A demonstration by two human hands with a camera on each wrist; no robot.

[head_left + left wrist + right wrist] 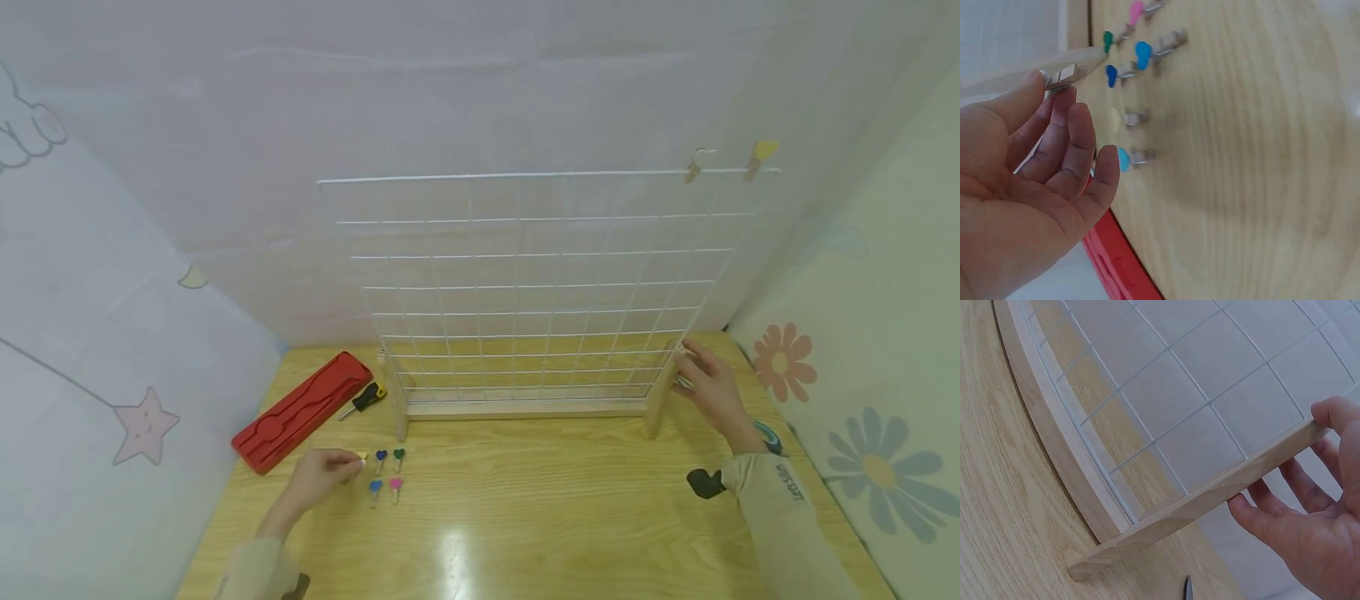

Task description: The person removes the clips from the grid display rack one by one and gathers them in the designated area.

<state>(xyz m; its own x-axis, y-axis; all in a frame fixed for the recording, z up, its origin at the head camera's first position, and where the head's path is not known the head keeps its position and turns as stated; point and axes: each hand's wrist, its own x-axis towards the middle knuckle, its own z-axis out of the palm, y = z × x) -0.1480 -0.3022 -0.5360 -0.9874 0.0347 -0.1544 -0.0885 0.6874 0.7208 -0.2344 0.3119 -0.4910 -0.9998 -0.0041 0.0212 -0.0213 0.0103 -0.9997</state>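
Note:
My left hand pinches a small wooden clothespin between thumb and fingertips, above the tabletop. Beside it lie small clothespins with heart tops: dark blue, green, blue and pink. The left wrist view also shows a pale yellow-topped clothespin and a light blue-topped one below the fingers. At the other side, my right hand grips the wooden side post of an upright white wire grid, thumb on one side, fingers on the other.
Two clothespins are clipped on the grid's top wire at the right, one with a yellow heart. A red tray and a screwdriver lie left of the grid. A teal-edged round object is partly hidden by the right forearm.

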